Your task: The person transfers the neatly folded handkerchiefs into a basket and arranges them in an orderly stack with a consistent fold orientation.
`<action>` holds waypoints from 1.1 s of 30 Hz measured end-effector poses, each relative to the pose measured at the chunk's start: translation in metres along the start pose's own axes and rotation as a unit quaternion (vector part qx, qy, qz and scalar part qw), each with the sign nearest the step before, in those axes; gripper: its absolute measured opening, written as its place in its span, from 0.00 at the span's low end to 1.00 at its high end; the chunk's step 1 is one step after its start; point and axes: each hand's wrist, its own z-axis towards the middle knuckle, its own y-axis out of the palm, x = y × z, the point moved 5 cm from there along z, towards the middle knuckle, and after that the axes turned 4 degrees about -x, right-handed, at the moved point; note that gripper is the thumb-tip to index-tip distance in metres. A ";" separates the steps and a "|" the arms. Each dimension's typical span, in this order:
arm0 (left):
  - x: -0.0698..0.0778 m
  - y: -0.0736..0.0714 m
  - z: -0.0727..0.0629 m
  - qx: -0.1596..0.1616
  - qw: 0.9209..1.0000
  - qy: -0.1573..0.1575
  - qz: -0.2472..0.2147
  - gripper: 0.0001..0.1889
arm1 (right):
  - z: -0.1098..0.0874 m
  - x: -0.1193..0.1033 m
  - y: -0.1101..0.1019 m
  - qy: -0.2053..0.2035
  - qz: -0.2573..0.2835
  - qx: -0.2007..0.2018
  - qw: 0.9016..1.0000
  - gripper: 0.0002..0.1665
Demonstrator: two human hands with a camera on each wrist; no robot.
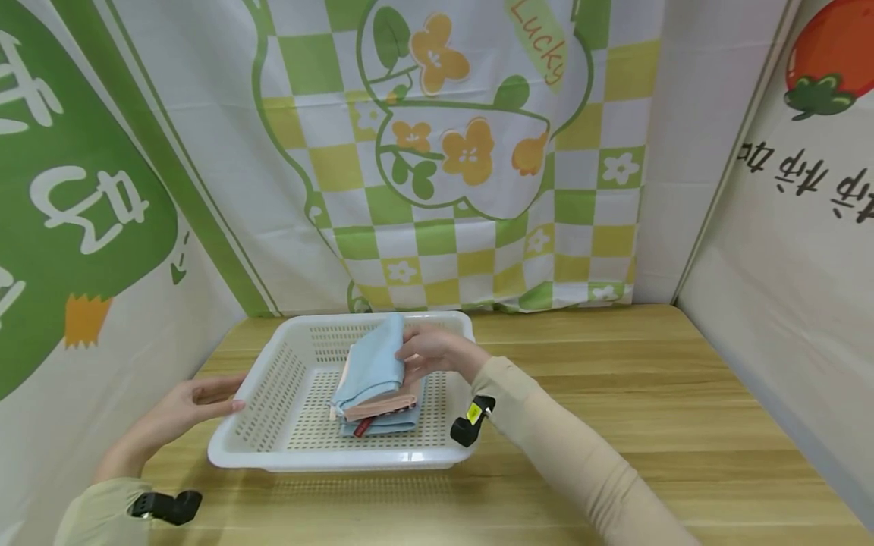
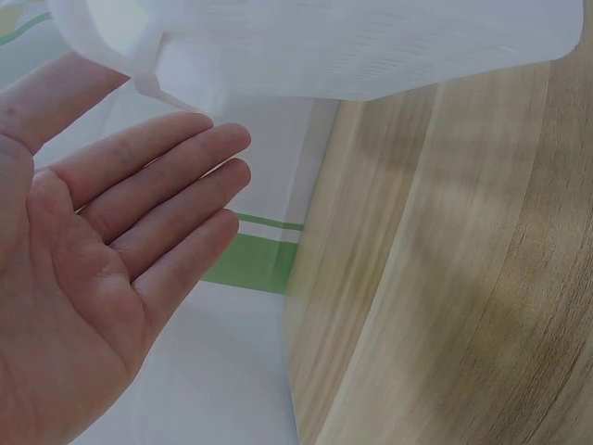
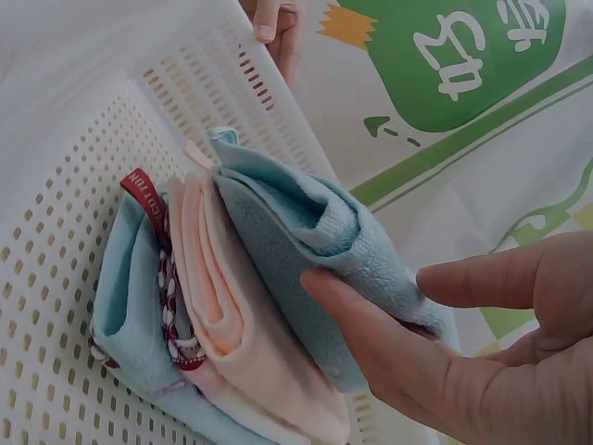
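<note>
A white plastic basket (image 1: 262, 455) with slotted walls holds a stack of folded towels. On top lies a folded light blue towel (image 1: 375, 360), with a pink towel (image 1: 382, 406) under it and another blue towel (image 1: 403, 421) with a red tag at the bottom. My right hand (image 1: 437, 350) pinches the edge of the top blue towel between thumb and fingers; the right wrist view shows its layered folds (image 3: 324, 218). At the basket's left side, my left hand (image 1: 180, 409) has its thumb at the rim. Its other fingers (image 2: 176, 176) are straight, beside the basket's outside.
The basket stands on a wood-grain table (image 1: 614, 409). Behind it hangs a green-and-yellow checked cloth (image 1: 423, 243). Printed white panels enclose the table at left (image 1: 184, 326) and right (image 1: 785, 288).
</note>
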 end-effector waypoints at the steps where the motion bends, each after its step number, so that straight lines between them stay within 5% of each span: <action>1: 0.000 0.000 0.000 0.000 1.000 -0.001 -0.001 0.32 | -0.001 0.000 -0.001 0.004 -0.002 0.000 1.000 0.06; 23: -0.001 0.000 0.001 0.001 1.000 -0.013 0.004 0.32 | -0.011 -0.001 -0.018 0.022 -0.031 0.023 0.999 0.29; 33: -0.001 0.000 0.001 -0.001 1.000 -0.019 0.006 0.33 | -0.015 -0.004 -0.028 0.016 -0.055 0.040 0.998 0.30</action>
